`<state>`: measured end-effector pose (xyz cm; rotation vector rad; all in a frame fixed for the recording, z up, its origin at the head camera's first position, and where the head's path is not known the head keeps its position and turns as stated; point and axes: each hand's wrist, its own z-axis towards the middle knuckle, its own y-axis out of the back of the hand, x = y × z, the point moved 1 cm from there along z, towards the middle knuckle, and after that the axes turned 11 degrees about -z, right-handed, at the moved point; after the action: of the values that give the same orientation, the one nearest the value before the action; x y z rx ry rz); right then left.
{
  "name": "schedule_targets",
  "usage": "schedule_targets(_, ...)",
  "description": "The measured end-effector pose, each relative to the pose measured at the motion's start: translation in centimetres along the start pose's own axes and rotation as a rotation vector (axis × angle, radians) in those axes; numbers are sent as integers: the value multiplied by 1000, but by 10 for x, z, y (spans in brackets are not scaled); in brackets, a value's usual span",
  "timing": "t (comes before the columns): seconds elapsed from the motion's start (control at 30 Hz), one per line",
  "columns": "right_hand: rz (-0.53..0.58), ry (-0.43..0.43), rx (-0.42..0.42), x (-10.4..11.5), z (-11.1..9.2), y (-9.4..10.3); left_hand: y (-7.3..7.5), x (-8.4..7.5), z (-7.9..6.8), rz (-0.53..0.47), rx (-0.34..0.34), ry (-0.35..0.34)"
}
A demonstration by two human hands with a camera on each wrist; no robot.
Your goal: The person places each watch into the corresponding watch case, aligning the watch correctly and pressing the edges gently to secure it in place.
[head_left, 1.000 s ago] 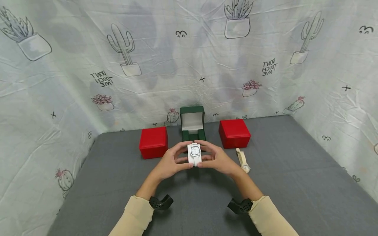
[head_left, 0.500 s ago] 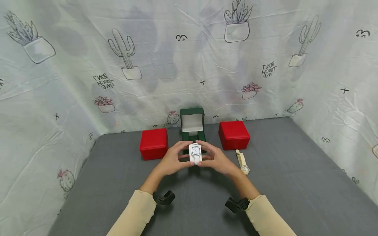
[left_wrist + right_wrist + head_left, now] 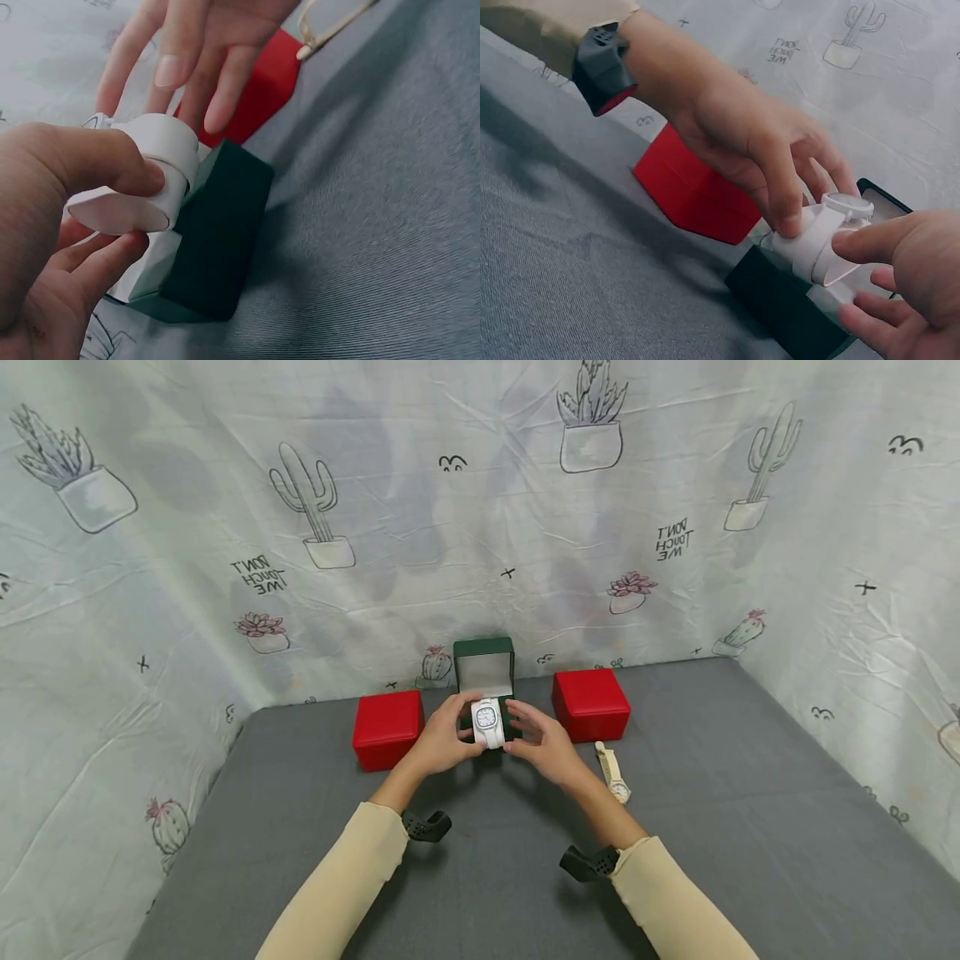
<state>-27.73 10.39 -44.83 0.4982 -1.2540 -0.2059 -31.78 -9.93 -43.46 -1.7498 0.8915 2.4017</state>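
A white wristwatch point(image 3: 487, 717) is wrapped round a white cushion point(image 3: 124, 210). My left hand point(image 3: 441, 737) grips the cushion between thumb and fingers, just above the front part of a green watch box point(image 3: 483, 647) whose lid stands raised. Beside the watch, my right hand point(image 3: 553, 753) has its fingers spread and slightly bent. In the left wrist view those right fingers point(image 3: 227, 90) are apart from the cushion. The green box's pale interior point(image 3: 829, 300) shows below the cushion. The held watch and fingers hide part of the box's inside.
One closed red box point(image 3: 388, 727) stands left of the green box, another red box point(image 3: 592, 703) to its right. A cream wristwatch point(image 3: 612, 774) lies on the grey cloth point(image 3: 712, 827) near my right forearm. A patterned curtain point(image 3: 405, 527) hangs behind.
Both hands have moved forward with the watch and cushion, toward the green box. My right fingers have come away from the cushion, while the left hand keeps its grip.
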Motion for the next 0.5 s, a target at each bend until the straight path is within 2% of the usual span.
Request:
schedule_targets(0.23,-102,-47,-114,-7,6,-2,2,4,18,86,27,57)
schedule_targets(0.4,-145,-101,-96,-15,11,-6,4,7,27,123,48,112)
schedule_targets(0.5,-141,-130,-69,-18,14,-8,3,8,30,173,75,114)
